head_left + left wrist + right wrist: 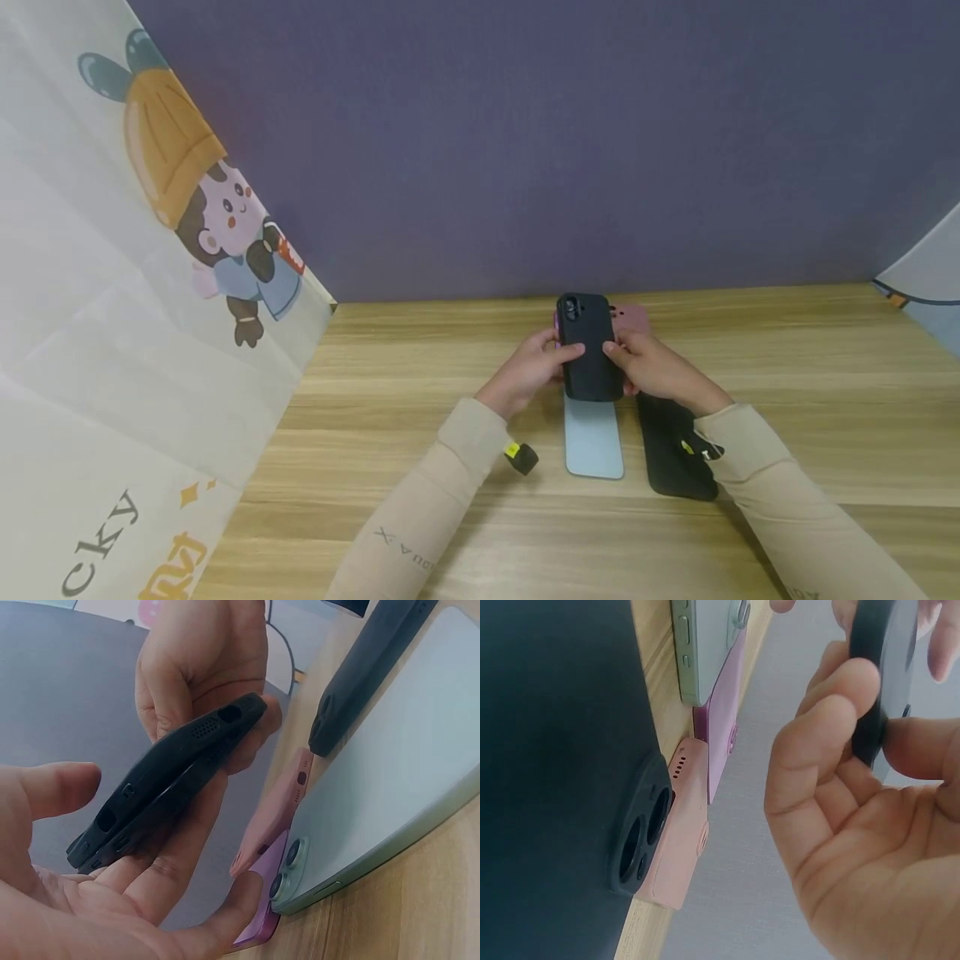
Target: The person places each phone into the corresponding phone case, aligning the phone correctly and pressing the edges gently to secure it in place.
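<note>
Both hands hold a black phone case (591,371) upright above the wooden table, its back toward the head camera and a camera lens showing in the upper left cutout. Along the bottom edge in the left wrist view, a second dark layer shows behind the case, slightly apart at an angle. My left hand (534,367) has its thumb over the back and its fingers underneath. On the opposite side, my right hand (660,367) pinches the edge between thumb and curled fingers. Below it lies a pale green phone (594,442).
A larger black case (666,458) with camera cutouts lies under the right wrist. Behind the hands are a pink phone case (633,317) and a purple phone (724,720). A grey-blue panel (525,150) backs the table, and a printed white sheet (112,292) stands at the left.
</note>
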`<state>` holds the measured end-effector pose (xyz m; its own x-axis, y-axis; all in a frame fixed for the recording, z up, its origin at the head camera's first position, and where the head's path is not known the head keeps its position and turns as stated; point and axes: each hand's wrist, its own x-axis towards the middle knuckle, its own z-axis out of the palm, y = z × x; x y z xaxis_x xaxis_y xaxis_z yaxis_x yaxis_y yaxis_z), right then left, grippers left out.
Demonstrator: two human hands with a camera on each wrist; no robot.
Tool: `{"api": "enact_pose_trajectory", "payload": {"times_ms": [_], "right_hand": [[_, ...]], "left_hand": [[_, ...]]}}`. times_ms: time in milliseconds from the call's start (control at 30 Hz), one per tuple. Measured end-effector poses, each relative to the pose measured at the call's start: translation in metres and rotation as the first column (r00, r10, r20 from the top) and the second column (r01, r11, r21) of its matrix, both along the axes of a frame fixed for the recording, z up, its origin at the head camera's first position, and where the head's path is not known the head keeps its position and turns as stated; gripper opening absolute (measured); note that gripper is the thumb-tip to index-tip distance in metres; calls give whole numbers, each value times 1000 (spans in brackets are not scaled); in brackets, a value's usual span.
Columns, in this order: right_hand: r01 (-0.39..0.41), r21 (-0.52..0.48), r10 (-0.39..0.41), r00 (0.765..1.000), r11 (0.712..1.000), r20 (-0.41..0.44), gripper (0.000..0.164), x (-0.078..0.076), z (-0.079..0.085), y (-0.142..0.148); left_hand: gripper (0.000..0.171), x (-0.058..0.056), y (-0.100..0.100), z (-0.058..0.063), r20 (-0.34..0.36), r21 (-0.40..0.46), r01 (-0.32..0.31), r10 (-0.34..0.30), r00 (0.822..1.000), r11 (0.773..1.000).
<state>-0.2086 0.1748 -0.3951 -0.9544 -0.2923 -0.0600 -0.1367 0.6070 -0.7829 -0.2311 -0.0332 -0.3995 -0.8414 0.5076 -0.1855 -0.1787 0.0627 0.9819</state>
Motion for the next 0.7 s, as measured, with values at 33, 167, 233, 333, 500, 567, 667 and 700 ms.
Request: {"api": "enact_pose_trajectory", "payload": {"times_ms": [33,167,233,333,500,567,667,700], "right_hand": [[-2,0,2,1000,1000,-1,30,0,0,0],[-4,2,4,1000,1000,-2,30,0,1,-1],[-2,6,2,1000,1000,2,30,0,1,-1],[1,12,-2,1000,1000,11,30,0,1,-1],[1,8,-1,1000,1000,22,29,-1,1,-2],[-38,10,37,999,999,15,30,-19,5,9],[-88,18,88,996,996,11,30,-47,10,24],[-104,21,104,994,994,11,30,-56,11,29]], "left_hand": [[38,0,0,0,-7,-6,0,0,1000,1000],[37,0,0,-2,-28,-15,0,0,1000,1000],[35,0,0,-3,-33,-16,0,0,999,1000],[31,0,0,-3,-34,-13,-4,3,999,1000],[24,0,0,-4,-26,-6,-16,16,1000,1000],[24,-12,10,-2,-21,7,-52,52,998,999],[26,-29,26,2,-11,25,-101,101,995,995],[27,-34,31,3,-8,32,-117,117,993,993]]}}
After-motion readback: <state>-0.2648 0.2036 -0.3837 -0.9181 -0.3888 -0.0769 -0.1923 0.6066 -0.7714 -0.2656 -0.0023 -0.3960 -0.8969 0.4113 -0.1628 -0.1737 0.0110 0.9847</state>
